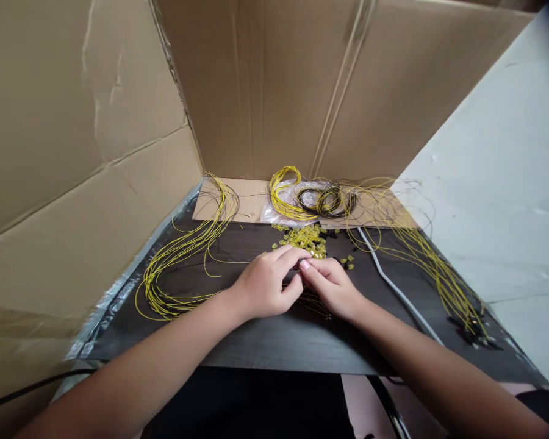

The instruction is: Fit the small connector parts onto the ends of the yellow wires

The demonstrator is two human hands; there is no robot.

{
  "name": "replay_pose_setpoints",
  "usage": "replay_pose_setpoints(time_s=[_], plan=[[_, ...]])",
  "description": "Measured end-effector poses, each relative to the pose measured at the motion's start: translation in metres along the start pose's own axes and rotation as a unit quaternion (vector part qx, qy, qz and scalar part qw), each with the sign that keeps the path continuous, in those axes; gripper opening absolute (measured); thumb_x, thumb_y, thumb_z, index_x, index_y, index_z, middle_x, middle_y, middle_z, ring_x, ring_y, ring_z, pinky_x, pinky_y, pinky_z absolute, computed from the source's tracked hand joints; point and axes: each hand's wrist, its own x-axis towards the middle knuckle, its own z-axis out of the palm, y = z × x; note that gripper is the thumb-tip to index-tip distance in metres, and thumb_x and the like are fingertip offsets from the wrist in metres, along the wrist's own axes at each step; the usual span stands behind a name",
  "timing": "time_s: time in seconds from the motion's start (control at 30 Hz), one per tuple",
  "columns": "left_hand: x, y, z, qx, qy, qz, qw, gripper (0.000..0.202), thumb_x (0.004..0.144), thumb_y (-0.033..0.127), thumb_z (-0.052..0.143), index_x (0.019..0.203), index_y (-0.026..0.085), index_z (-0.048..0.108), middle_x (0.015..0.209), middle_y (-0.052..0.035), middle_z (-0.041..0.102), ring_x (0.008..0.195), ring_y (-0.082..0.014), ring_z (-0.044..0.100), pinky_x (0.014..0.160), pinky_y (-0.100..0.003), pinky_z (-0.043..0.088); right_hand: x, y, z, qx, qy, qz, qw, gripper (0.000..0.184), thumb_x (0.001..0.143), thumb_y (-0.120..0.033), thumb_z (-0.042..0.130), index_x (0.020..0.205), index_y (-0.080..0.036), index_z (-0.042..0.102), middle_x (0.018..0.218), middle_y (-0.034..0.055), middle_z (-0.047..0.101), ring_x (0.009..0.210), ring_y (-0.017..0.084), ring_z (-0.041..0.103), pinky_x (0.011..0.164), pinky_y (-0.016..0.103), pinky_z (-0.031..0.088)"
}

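Note:
My left hand (268,283) and my right hand (333,285) meet over the middle of the table, fingertips together. Both are closed in a pinch around something small and dark, mostly hidden by the fingers, so its kind does not show. Just beyond the fingers lies a pile of small yellow translucent plastic pieces (304,236), with a few black ones at its edge. A bundle of thin yellow and black wires (158,292) curves over the table to the left and runs toward my left hand. Some wire ends also show beneath the hands.
Coiled yellow wires (279,198) and coiled black wires (332,201) lie on a plastic bag at the back. More yellow wires (448,292) end in black pieces at right. A grey cable (393,285) crosses the dark table (265,347). Cardboard walls (274,91) stand behind and left.

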Motion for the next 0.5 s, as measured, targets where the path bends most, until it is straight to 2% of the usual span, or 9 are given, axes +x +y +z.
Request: replay_pose_setpoints(time_s=[0.1,0.17,0.27,0.33,0.4,0.47,0.5], plan=[[-0.003,-0.003,0.002,0.047,0.017,0.011,0.999,0.032,0.09,0.019,0.052,0.121,0.018,0.057,0.104,-0.0085,0.069,0.087,-0.0201,0.067,0.08,-0.036,0.057,0.0,0.002,0.001,-0.001,0.017,-0.006,1.0,0.051,0.098,-0.052,0.044,0.06,-0.018,0.044,0.058,-0.0035,0.038,0.056,0.009,0.033,0.054,0.026,0.028],[-0.004,-0.007,0.001,0.085,0.028,0.02,0.996,0.021,0.094,0.022,0.05,0.11,0.017,0.062,0.095,-0.0072,0.07,0.081,-0.019,0.067,0.076,-0.034,0.057,0.002,0.001,-0.002,0.005,0.047,-0.008,0.999,0.051,0.099,-0.049,0.044,0.059,-0.018,0.044,0.056,-0.0036,0.038,0.054,0.009,0.034,0.054,0.026,0.027],[-0.004,-0.015,-0.004,0.13,0.047,0.039,0.99,0.021,0.099,0.026,0.047,0.092,0.017,0.066,0.08,-0.0048,0.068,0.071,-0.0167,0.065,0.069,-0.032,0.054,0.009,-0.01,-0.019,0.083,0.15,-0.024,0.985,0.05,0.098,-0.046,0.048,0.057,-0.019,0.046,0.052,-0.0032,0.04,0.049,0.009,0.036,0.05,0.027,0.027],[-0.003,-0.021,-0.009,0.153,0.07,0.041,0.985,0.023,0.1,0.027,0.047,0.09,0.016,0.066,0.076,-0.0042,0.066,0.068,-0.0158,0.063,0.066,-0.03,0.053,0.011,-0.024,-0.04,0.161,0.241,-0.042,0.956,0.046,0.096,-0.044,0.05,0.057,-0.02,0.046,0.048,-0.0034,0.041,0.043,0.009,0.035,0.046,0.028,0.026],[-0.002,-0.027,-0.015,0.168,0.094,0.045,0.98,0.023,0.1,0.026,0.047,0.091,0.016,0.065,0.075,-0.0042,0.066,0.068,-0.0157,0.062,0.066,-0.03,0.052,0.007,-0.042,-0.069,0.188,0.315,-0.056,0.929,0.041,0.095,-0.041,0.049,0.059,-0.022,0.048,0.049,-0.0012,0.05,0.036,0.009,0.034,0.043,0.029,0.025],[0.0,-0.032,-0.02,0.175,0.115,0.051,0.977,0.021,0.099,0.024,0.048,0.091,0.015,0.065,0.077,-0.0047,0.066,0.071,-0.0165,0.062,0.069,-0.031,0.053,-0.004,-0.06,-0.103,0.146,0.368,-0.079,0.915,0.036,0.094,-0.036,0.045,0.061,-0.022,0.048,0.064,0.0059,0.065,0.034,0.007,0.035,0.043,0.032,0.024],[0.001,-0.034,-0.023,0.177,0.126,0.053,0.975,0.02,0.099,0.023,0.048,0.091,0.015,0.064,0.078,-0.0051,0.067,0.072,-0.017,0.062,0.07,-0.032,0.053,-0.01,-0.068,-0.12,0.086,0.41,-0.111,0.901,0.037,0.094,-0.036,0.042,0.06,-0.022,0.045,0.072,0.0089,0.068,0.034,0.006,0.034,0.043,0.032,0.022]])
